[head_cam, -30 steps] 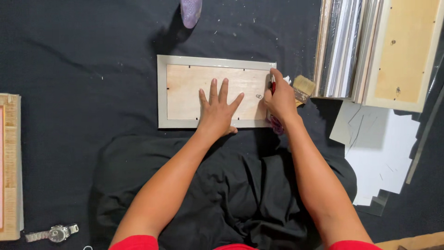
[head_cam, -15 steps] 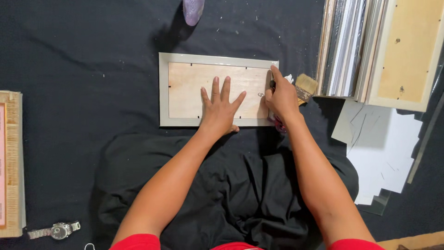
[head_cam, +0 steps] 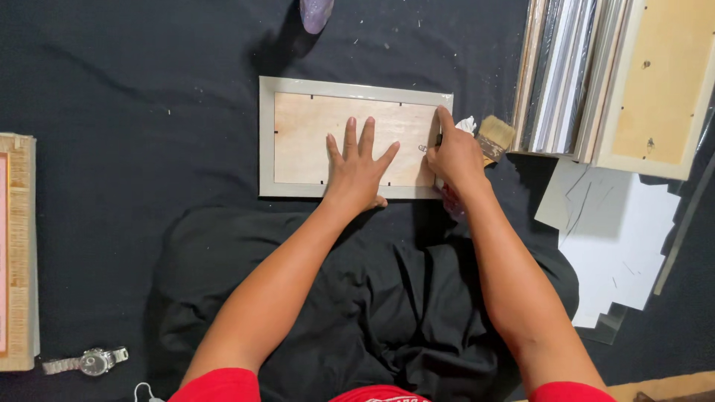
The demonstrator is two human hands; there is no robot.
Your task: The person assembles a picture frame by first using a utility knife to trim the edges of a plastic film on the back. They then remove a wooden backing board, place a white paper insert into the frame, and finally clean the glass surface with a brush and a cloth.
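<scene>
Left hand (head_cam: 359, 165) lies flat w/ fingers spread on the wooden backing of a picture frame (head_cam: 266, 134) lying face-down on black cloth (head_cam: 112, 112), steadying it while right hand (head_cam: 454, 156), grip closed on a small tool, works the frame's right edge.

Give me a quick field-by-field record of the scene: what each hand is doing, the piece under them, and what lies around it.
left hand: flat, fingers spread, pressing on the wooden backing board
right hand: closed at the frame's right edge, forefinger along the rim; whatever it grips is hidden
picture frame: pale grey, face down on the black cloth
paintbrush: just right of the right hand
stack of frames: upper right
white sheets: right, below the stack
wristwatch: lower left
</scene>
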